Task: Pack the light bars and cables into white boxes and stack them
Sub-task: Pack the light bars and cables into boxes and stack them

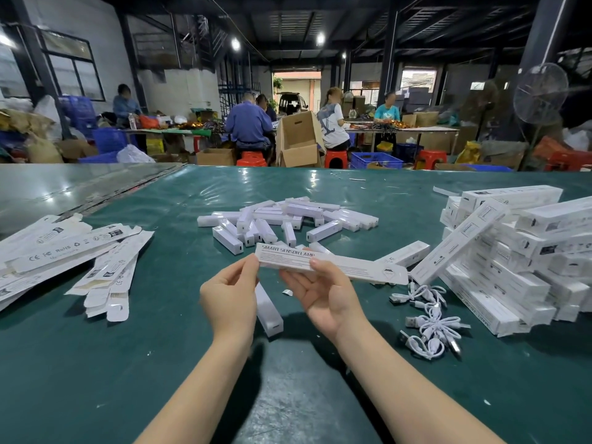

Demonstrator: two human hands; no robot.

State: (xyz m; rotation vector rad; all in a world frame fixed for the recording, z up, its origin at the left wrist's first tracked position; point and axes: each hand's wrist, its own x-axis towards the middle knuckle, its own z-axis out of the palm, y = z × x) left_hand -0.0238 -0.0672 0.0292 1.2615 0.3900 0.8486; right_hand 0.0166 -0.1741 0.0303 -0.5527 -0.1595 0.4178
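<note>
Above table, L hand pinches white box end, R hand grips middle.

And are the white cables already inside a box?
No, the white USB cables lie loose on the green table cover.

A long white box marked SMART SENSOR LAMP is held at centre. Light bars are heaped above it; white cables are coiled lower right, beside piled boxes.
</note>
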